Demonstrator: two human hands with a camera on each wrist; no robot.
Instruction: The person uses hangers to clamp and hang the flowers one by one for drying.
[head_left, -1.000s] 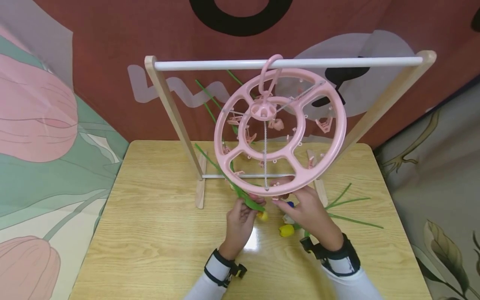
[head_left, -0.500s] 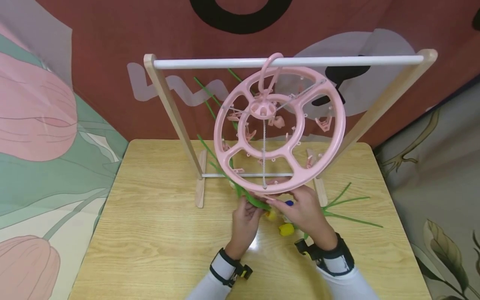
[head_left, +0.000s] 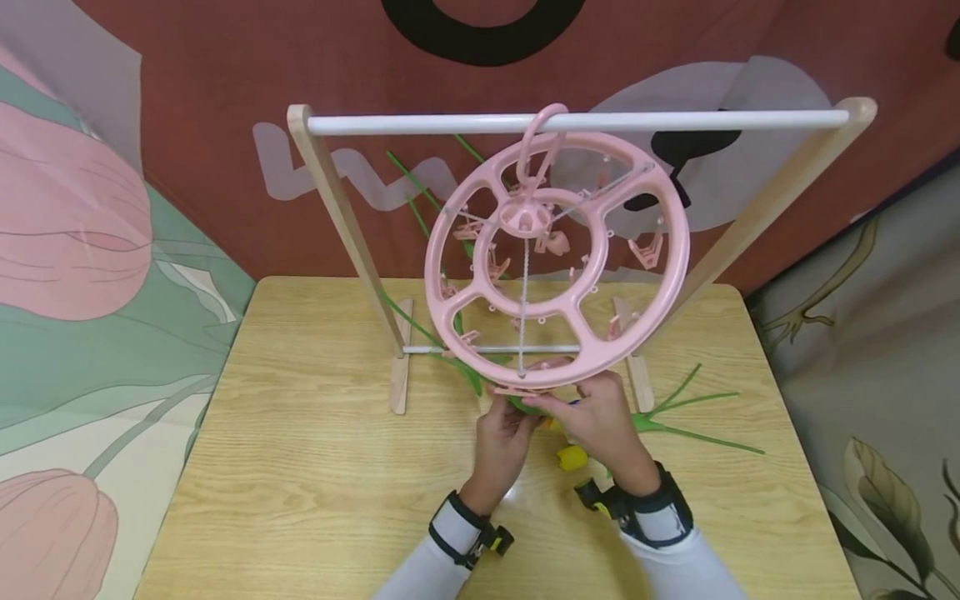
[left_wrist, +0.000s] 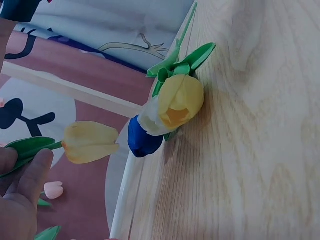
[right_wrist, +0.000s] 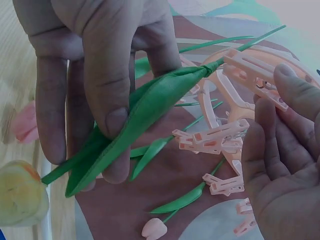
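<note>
My left hand (head_left: 501, 446) pinches a yellow tulip (left_wrist: 90, 142) around its green leaves (right_wrist: 150, 107), flower head toward the table side. Beside it, my right hand (head_left: 606, 421) pinches a pink clothespin (right_wrist: 255, 77) between thumb and fingers, below the near rim of the round pink hanger (head_left: 677, 258). In the right wrist view the tulip's stem passes right at the clothespin's tip. Other pink clothespins (right_wrist: 212, 137) hang close by, several with green stems at them. A pale pink tulip (right_wrist: 154, 228) hangs head down.
The hanger hooks over the white bar (head_left: 420, 126) of a wooden-sided stand. On the table (head_left: 300, 467) under my right hand lie a yellow tulip (left_wrist: 181, 97), a white tulip (left_wrist: 151, 117) and a blue tulip (left_wrist: 144, 137), stems (head_left: 697, 396) pointing right.
My left hand has shifted right with the yellow tulip, bringing it closer to my right hand. My right hand has moved slightly left, and the hanger has shifted a little.
</note>
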